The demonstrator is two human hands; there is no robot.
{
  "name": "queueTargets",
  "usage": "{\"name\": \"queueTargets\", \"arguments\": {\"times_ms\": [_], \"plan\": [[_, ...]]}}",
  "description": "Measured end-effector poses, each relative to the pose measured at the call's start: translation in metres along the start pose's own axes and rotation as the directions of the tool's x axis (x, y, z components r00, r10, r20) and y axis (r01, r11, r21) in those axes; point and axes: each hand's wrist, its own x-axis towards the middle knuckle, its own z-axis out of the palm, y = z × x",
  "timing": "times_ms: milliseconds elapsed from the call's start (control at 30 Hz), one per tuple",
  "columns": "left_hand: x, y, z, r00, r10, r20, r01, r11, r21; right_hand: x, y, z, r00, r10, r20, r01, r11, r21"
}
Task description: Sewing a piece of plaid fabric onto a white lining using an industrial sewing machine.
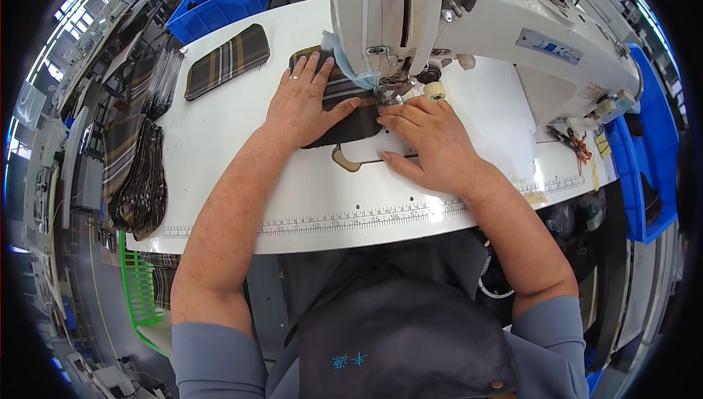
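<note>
Short grey-blue sleeves (pixel 220 359) flank a dark, blue-lettered apron (pixel 403 326), and the left hand (pixel 299 108) wears a ring (pixel 293 77)

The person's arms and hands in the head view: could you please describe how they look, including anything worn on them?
The left hand is ungloved and wears a slim, silvery ring on one finger. The right hand is ungloved too, with no ring visible. Plain grey-blue short sleeves end on the upper arms, leaving the forearms uncovered.

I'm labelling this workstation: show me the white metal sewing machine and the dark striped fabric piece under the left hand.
White metal sewing machine (pixel 491 27): head view, on its arm.
Dark striped fabric piece (pixel 348 90): head view, striped middle.
</note>
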Motion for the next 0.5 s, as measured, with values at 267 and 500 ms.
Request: {"name": "queueTargets", "arguments": {"times_ms": [267,500], "plan": [[-0.005,0.002,-0.012,0.936,0.227,-0.268,-0.255,0.964,-0.073,-0.001,0.001,-0.001,1.0,0.024,-0.007,-0.024,0.999,-0.029],[-0.028,0.014,-0.009,0.914,0.328,-0.239,-0.406,0.757,-0.512,0.001,0.001,-0.003,1.0,0.03,-0.002,-0.03,0.999,-0.019]]}}
